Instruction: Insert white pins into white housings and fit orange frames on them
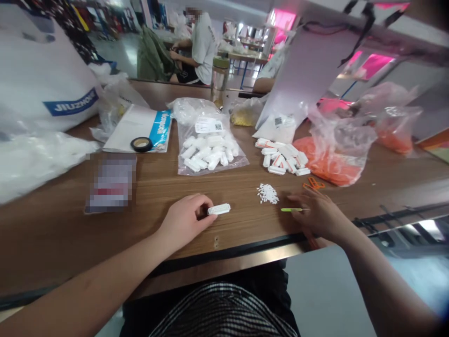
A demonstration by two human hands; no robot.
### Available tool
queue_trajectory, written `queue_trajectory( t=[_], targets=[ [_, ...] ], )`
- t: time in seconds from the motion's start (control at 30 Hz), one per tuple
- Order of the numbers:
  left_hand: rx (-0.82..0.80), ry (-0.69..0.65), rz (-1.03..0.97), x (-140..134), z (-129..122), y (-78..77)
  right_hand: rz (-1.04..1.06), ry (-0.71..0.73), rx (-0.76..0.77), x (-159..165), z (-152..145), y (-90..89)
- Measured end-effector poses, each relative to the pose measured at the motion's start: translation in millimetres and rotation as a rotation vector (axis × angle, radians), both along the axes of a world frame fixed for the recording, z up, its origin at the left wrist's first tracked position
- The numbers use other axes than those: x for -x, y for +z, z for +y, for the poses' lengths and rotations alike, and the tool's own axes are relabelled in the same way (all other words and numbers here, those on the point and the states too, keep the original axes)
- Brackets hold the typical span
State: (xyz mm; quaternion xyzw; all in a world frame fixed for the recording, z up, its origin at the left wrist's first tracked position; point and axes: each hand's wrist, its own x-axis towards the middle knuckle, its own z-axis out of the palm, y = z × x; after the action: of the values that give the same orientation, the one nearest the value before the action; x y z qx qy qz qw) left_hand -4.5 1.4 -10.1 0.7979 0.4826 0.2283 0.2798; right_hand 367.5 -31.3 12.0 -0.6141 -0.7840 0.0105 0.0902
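Both hands — near table edge [245,250]

On the table [52,234]: tape roll [141,144] atop a booklet [138,127], bagged white parts [207,152], loose white pile [282,157], orange parts in a bag [331,164], bottle [219,80]. Beyond, a seated person [199,47].

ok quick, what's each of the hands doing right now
Left hand: closed on a white plastic connector.
Right hand: closed on a thin green tool, resting on the table.
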Motion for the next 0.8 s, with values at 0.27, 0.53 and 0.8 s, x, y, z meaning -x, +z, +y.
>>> queue_trajectory(
  t=[0.27,0.53,0.8],
  targets=[
    [0.019,0.022,0.043,0,1,-0.5,0.022,-0.085,-0.021,-19,17,-5.0],
    [0.002,0.023,0.033,1,2,-1.3,0.304,-0.177,-0.288,12,45,-14.1],
    [0.036,0.021,0.063,2,3,0.6,0.277,-0.206,-0.230,7,21,-9.2]
  ],
)
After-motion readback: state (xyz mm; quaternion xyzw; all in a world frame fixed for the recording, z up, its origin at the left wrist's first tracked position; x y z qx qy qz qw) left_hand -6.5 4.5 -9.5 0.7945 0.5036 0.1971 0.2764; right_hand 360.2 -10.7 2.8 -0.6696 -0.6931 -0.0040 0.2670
